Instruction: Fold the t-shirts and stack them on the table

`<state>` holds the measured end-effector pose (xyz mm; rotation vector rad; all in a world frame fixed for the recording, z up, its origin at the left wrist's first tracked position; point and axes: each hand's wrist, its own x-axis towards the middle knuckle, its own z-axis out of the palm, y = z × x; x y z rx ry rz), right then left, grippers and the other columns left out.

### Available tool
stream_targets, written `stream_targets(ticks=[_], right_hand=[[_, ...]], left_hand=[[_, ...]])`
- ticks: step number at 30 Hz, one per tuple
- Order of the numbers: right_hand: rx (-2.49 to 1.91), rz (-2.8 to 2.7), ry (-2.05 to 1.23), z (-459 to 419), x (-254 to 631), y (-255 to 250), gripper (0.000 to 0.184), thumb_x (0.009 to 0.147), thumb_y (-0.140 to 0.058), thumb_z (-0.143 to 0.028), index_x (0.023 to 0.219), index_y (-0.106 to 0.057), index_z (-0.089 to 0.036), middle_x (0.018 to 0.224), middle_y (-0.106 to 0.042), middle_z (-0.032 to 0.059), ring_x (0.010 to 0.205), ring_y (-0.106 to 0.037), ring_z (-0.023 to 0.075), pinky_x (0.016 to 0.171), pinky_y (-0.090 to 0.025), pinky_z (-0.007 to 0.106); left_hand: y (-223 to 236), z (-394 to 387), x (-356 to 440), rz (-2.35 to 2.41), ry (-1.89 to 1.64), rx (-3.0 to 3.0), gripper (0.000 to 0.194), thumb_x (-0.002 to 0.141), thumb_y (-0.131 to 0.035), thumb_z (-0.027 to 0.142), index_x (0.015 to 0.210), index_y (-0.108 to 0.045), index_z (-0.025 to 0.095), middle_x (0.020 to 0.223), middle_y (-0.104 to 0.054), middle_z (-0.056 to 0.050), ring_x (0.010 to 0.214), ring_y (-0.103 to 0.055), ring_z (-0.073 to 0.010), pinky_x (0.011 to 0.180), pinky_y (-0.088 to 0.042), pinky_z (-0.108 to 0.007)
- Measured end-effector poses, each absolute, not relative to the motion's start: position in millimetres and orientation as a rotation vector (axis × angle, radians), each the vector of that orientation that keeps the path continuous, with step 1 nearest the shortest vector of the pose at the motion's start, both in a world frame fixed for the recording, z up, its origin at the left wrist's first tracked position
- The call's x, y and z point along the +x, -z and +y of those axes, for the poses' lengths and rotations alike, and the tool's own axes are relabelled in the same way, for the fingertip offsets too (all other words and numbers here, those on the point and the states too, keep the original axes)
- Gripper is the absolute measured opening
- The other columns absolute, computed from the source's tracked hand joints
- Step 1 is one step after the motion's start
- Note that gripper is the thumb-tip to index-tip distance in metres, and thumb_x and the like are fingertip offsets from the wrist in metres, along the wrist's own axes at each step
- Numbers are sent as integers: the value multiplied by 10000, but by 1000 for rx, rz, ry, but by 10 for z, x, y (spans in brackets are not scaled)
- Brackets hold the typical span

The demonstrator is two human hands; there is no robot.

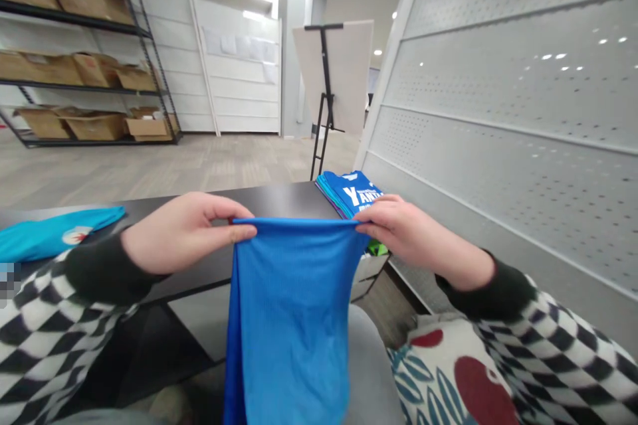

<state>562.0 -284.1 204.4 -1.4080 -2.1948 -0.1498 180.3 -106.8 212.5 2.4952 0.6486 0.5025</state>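
A blue shirt (pixel 299 305), folded over along its top edge, hangs between my two hands above my lap. My left hand (pixel 192 229) pinches its upper left corner between thumb and fingers. At the upper right corner my right hand (pixel 399 222) grips the cloth the same way. The top edge is drawn straight, and the lower part drops below the front of the dark table (pixel 279 199). Just behind my right hand lies a stack of folded shirts (pixel 349 189), the top one blue with white lettering. Left of my left hand a turquoise garment (pixel 60 232) with a round badge rests on the table.
A grey perforated panel (pixel 498 93) rises along the right side. Beyond the table stands an easel with a board (pixel 339 73). Cardboard boxes (pixel 94 126) fill a black rack at the far left. A patterned cushion (pixel 448 372) sits at lower right.
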Motion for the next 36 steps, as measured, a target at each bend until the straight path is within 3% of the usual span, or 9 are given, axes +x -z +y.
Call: stream_targets(ticks=[5,8,11,16,19,22,28,31,36], right_hand=[[-1460,-2113,282,-2047,6283,-2382,265,1101,-690,-456,1104,-885,-276,941,-850,8,810,-764,195,811,-591,356],[-1506,-2002,378,-1479,6716,-2745,329,1061,-728,-506,1032,-875,-213,851,-809,-7,790,-739,176,848,-599,345],[-1590,-1792,382,-991,7120,-3166,300,1023,-805,-456,1037,-856,-161,853,-802,33,807,-737,196,911,-621,378],[-1635,-1519,391,-670,7790,-3449,227,1025,-795,-347,1140,-836,-156,859,-789,54,853,-743,220,930,-643,413],[-1700,-1468,461,-780,8207,-3094,249,1019,-770,-333,1165,-849,-148,903,-819,70,900,-758,236,960,-639,435],[-1862,-1501,474,-1054,8544,-2364,225,1013,-736,-295,1137,-881,-176,991,-865,86,963,-791,259,1023,-625,446],[-2235,-1714,94,-1743,8786,-719,304,1028,-635,-203,1169,-902,-243,1197,-890,70,1135,-839,280,1088,-633,407],[-2300,-1768,134,-1932,8762,-321,376,1087,-555,-228,1275,-881,-232,1318,-862,88,1236,-822,296,1146,-611,410],[-2285,-1715,334,-2055,8674,-294,419,1138,-482,-260,1349,-840,-204,1344,-847,126,1240,-811,314,1127,-607,416]], left_hand=[[-2469,-282,2562,778,-642,2627,554,979,-695,694,1098,-882,186,930,-758,-14,999,-778,-280,954,-583,-406],[-2820,96,3078,822,-775,2687,595,1048,-626,644,1134,-858,103,889,-705,-13,972,-760,-242,981,-555,-427],[-3211,323,3604,813,-1058,2687,486,1056,-692,531,1097,-841,70,840,-705,-13,888,-662,-166,1015,-543,-400],[-3376,476,4454,731,-1307,2639,370,1073,-716,411,1117,-832,63,943,-764,-44,950,-620,-176,1055,-520,-378],[-2929,563,4917,608,-1288,2676,312,1048,-707,379,1120,-871,124,1030,-804,-73,987,-688,-230,1015,-549,-388],[-2114,551,5283,464,-1154,2814,305,1053,-675,371,1103,-902,173,1068,-813,-98,1045,-729,-271,1010,-564,-402],[-488,-84,5595,449,-641,2956,327,1107,-596,328,1108,-908,231,1114,-827,-113,1105,-757,-294,910,-590,-380],[-211,-340,5602,485,-593,2931,336,1124,-571,335,1151,-892,240,1111,-829,-112,1073,-766,-294,863,-588,-375],[-240,-417,5512,377,-753,2980,389,1150,-501,335,1201,-864,205,1034,-817,-135,1024,-758,-294,881,-579,-387]])
